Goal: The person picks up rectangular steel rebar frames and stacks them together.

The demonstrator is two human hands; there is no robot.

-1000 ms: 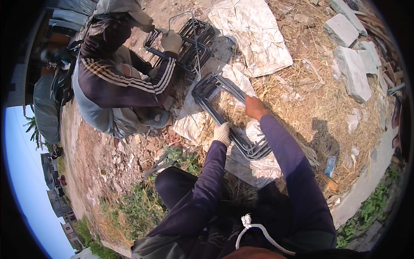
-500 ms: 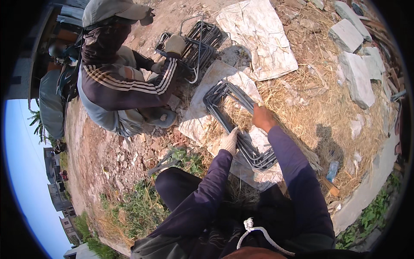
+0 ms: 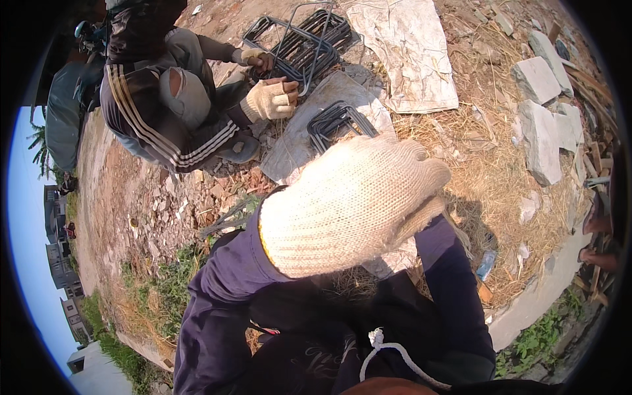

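My left hand, in a cream knitted glove, is raised close to the camera and fills the middle of the view. Its back faces me, and the fingers curl away, pressed together; whatever they may hold is hidden. Behind it lies a stack of bent steel rod frames, dark grey and rectangular, of which only the far end shows. My right forearm, in a dark purple sleeve, reaches toward that stack, but the glove covers the right hand itself.
A co-worker crouches at the far left, gloved hands beside another pile of rod frames. A whitish sack lies flat on straw. Broken concrete slabs are heaped at the right, with a person's bare feet near the edge.
My left hand has left the rod stack and come up toward the camera, covering my right hand. The view has shifted slightly. The co-worker's hands have moved apart from their earlier grip.
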